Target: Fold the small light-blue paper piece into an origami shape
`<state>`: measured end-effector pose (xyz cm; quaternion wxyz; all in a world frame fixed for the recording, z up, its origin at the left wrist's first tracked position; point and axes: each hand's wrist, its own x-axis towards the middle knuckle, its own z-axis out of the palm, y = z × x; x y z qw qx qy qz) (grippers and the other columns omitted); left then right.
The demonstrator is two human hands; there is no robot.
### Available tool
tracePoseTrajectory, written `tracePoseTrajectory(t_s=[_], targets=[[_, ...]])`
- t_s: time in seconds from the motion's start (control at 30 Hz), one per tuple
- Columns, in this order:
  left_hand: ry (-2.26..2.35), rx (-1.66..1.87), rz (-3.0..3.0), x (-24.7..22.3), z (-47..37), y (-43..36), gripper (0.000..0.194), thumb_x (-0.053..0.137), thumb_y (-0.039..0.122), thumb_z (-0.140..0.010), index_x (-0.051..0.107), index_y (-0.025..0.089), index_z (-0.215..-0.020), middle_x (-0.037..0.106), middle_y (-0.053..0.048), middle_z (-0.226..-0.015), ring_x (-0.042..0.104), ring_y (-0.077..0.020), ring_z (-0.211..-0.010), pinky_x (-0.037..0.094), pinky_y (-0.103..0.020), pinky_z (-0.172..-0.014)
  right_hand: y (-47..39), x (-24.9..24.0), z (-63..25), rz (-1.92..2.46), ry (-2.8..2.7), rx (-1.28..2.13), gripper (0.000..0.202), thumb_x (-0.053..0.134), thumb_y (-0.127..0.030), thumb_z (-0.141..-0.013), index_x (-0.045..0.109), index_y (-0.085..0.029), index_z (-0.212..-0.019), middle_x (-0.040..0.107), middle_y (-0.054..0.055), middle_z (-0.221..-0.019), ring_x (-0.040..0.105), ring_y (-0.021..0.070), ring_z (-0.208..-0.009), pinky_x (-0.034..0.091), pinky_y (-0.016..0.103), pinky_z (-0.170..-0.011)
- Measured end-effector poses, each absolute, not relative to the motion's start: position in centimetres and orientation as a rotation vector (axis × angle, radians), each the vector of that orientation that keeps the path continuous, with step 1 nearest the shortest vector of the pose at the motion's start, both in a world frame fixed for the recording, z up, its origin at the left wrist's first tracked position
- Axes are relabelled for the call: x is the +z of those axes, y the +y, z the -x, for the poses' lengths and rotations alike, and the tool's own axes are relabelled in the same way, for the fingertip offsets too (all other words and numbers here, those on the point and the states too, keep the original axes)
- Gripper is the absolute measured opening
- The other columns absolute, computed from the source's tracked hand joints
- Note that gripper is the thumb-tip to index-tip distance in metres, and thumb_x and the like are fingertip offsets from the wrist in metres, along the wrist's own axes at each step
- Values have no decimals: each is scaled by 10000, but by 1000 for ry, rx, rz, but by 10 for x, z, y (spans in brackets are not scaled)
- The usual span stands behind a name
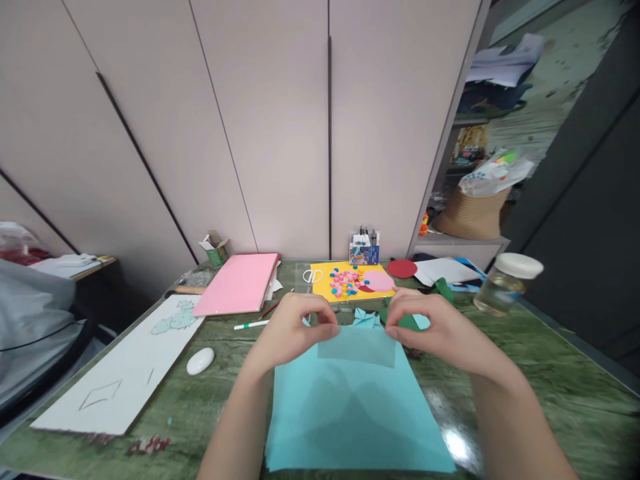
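A large turquoise sheet of paper [350,427] lies flat on the table in front of me. Above its far part, a small rectangular piece of turquoise paper [357,348] is held up by its two upper corners. My left hand [300,327] pinches the left corner between thumb and fingers. At the right corner, my right hand [425,327] is closed in a similar pinch. Just beyond the held paper are crumpled turquoise scraps [367,319]. Whether the small piece touches the sheet below, I cannot tell.
A white board with a cactus drawing [120,360], a white oval object [201,361] and a pink folder [237,283] are on the left. Behind my hands are white scissors [313,275] and colourful pellets [345,283] on yellow paper. A lidded jar [505,287] stands right.
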<state>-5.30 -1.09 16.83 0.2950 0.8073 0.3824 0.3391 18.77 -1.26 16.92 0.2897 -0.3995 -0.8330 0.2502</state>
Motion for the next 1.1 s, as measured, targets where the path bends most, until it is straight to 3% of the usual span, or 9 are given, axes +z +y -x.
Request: tracePoseTrajectory(t_s=[0.3,0.47,0.53,0.63,0.77,0.83,1.1], targets=[[1135,1164,-1964,174,90,-10,121,616,194,-717,592,166,-601,550,18,-587,452,-108,-583,320,-235,-539,-7,169,-222,1217,-2078,524,179,565,-316,-802,584,-207,-661,603,24,-740,545,182,-708,409,322,-687],[1098,1150,-1836,171,85,-6,117,611,179,-681,578,157,-571,512,21,-551,408,-101,-551,292,-236,-516,-32,173,-197,1131,-2048,287,117,548,-281,-817,578,-235,-713,627,46,-799,546,231,-858,418,371,-776],[1087,1103,-1847,169,73,-5,99,605,173,-671,586,157,-575,542,14,-566,432,-107,-564,310,-235,-529,-43,172,-178,1050,-2069,207,102,588,-311,-795,603,-263,-884,642,61,-919,520,259,-979,390,420,-871],[1036,998,-1931,166,59,-6,99,606,190,-676,600,159,-581,581,7,-592,483,-119,-597,352,-242,-580,-50,169,-159,1072,-2120,198,380,621,-372,-768,541,-289,-1130,597,88,-1111,462,288,-1085,367,470,-909],[927,904,-2012,167,53,-10,97,637,209,-687,630,163,-603,597,6,-599,501,-119,-604,374,-240,-604,-48,167,-159,1173,-2212,274,120,565,-358,-817,617,-252,-801,616,47,-793,524,230,-857,389,450,-853],[882,860,-2047,168,52,-11,86,657,204,-687,646,165,-611,605,8,-593,505,-116,-598,373,-240,-603,-49,168,-162,1178,-2256,304,188,553,-336,-828,578,-231,-674,563,22,-681,516,199,-776,396,417,-826],[822,832,-2089,169,57,-6,85,655,177,-696,649,163,-612,619,8,-602,530,-110,-596,391,-239,-614,-48,171,-172,1158,-2267,359,229,562,-328,-817,540,-224,-614,538,11,-649,501,189,-731,379,392,-798]])
